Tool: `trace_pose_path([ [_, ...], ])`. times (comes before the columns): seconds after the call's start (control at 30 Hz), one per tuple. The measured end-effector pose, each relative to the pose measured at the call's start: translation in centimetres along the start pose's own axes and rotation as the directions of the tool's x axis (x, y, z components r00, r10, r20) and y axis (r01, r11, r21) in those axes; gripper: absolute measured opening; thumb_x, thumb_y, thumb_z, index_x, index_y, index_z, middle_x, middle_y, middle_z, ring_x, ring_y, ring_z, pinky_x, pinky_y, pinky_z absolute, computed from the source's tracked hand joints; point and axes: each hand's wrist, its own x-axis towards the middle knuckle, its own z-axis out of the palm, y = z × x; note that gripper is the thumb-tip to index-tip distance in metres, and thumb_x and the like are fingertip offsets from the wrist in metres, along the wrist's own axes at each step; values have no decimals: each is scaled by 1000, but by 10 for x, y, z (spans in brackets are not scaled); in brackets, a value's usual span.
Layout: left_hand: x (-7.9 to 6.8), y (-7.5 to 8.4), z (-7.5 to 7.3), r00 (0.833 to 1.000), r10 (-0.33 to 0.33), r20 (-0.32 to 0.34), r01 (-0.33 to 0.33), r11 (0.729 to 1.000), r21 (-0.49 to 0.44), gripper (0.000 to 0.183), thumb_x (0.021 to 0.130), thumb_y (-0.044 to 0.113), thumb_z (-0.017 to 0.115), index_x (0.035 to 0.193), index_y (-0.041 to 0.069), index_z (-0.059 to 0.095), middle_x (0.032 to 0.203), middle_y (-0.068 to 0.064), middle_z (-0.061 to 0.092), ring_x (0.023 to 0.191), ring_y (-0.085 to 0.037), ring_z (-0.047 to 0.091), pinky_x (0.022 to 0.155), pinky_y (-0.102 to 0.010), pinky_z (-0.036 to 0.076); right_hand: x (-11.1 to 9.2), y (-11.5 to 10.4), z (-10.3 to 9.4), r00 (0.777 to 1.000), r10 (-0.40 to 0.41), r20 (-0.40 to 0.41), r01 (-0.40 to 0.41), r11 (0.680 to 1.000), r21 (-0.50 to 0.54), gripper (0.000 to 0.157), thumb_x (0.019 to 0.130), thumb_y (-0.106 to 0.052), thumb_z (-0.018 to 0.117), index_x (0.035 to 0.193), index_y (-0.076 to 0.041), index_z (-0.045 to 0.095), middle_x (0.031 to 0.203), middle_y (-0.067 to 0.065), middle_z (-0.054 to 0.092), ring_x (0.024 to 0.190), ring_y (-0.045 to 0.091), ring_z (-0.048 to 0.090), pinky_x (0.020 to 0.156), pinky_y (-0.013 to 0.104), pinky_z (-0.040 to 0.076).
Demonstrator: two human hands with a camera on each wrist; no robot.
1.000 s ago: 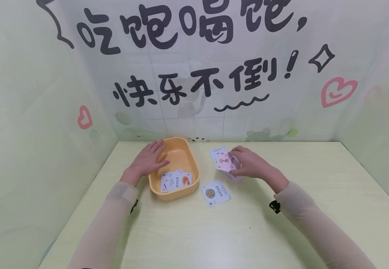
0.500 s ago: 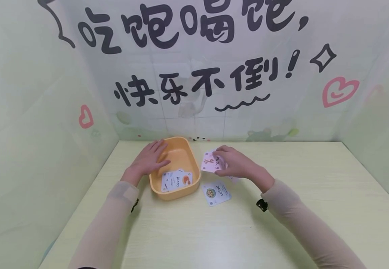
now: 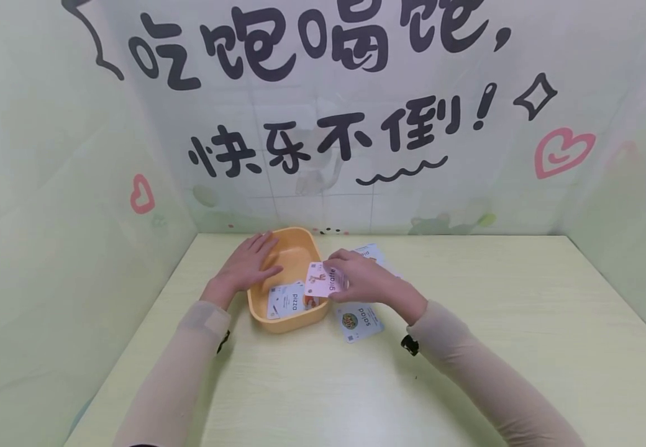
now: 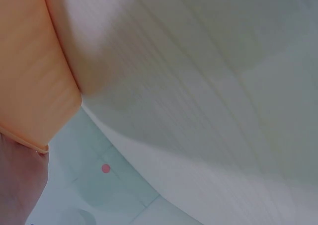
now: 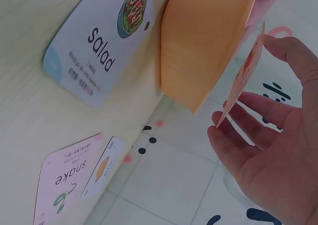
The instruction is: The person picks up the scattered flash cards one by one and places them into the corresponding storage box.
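My right hand (image 3: pixel 366 277) pinches a pink giraffe card (image 3: pixel 316 280) by its edges, above the right rim of the orange tray (image 3: pixel 256 324). In the right wrist view the card (image 5: pixel 242 77) is seen nearly edge-on between thumb and fingertips. My left hand (image 3: pixel 245 266) rests on the tray's left rim, fingers extended and thumb over the inside. A pizza card (image 3: pixel 285 302) lies in the tray, partly covered by the giraffe card from this angle; a card edge shows behind it.
A salad card (image 3: pixel 361 324) lies on the table right of the tray. Beyond the right hand is a white card (image 3: pixel 374 251), partly hidden. The right wrist view shows a snake card (image 5: pixel 67 180) beside it. A printed wall cloth (image 3: pixel 323 205) stands behind the table.
My right hand has carried the giraffe card leftward, from over the loose cards to the tray's right rim. A white card is uncovered behind it. The left hand stays in place.
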Motion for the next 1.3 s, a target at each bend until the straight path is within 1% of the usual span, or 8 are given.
trace_pose_path([
  [0.1,0,0,0,1000,4,-4,-4,1000,5,82,99,54,48,158,4,23,167,-18,15,154,-40,15,127,-54,13,4,-7,4,1000,2,23,-2,1000,-6,74,83,-39,78,146,-10,50,147,9,52,132,26,53,111,41,46],
  [0.23,0,0,0,1000,12,-12,-12,1000,8,82,99,54,48,158,4,23,167,-18,16,154,-41,16,127,-54,14,8,-13,9,999,-14,32,14,1000,-16,78,82,-40,79,147,-9,49,147,10,52,132,25,53,112,39,45],
  [0.37,0,1,0,1000,9,-8,-9,1000,3,81,99,54,48,158,5,23,167,-17,16,154,-39,16,127,-53,14,11,-17,13,999,-12,40,13,1000,-17,79,82,-39,79,148,-8,47,149,11,51,134,25,52,113,39,44],
  [0.6,-1,1,0,1000,-1,1,1,1000,-7,81,99,54,48,158,5,22,167,-17,15,154,-40,14,127,-53,12,13,-19,19,999,-6,48,9,998,-57,80,84,-45,77,149,-10,45,150,8,50,136,24,50,114,38,44],
  [0.9,-1,2,0,1000,5,-5,-5,1000,3,81,99,54,47,158,4,23,167,-18,15,154,-41,15,127,-54,13,11,-20,22,998,-52,39,53,998,-27,74,87,-43,74,148,-9,47,150,8,51,140,27,47,117,41,41],
  [1.13,-1,1,-1,1000,6,-10,-6,1000,2,81,99,54,47,158,4,23,167,-18,16,154,-40,15,127,-53,13,8,-18,22,998,-54,33,54,998,-10,72,88,-42,75,147,-12,48,150,6,51,140,26,47,117,41,42],
  [1.3,-2,2,-1,1000,10,-26,-10,1000,15,80,99,53,48,157,3,25,166,-19,17,154,-41,16,127,-53,14,4,-16,20,999,-48,26,48,999,10,70,88,-42,74,147,-14,48,150,5,50,139,24,47,116,41,43],
])
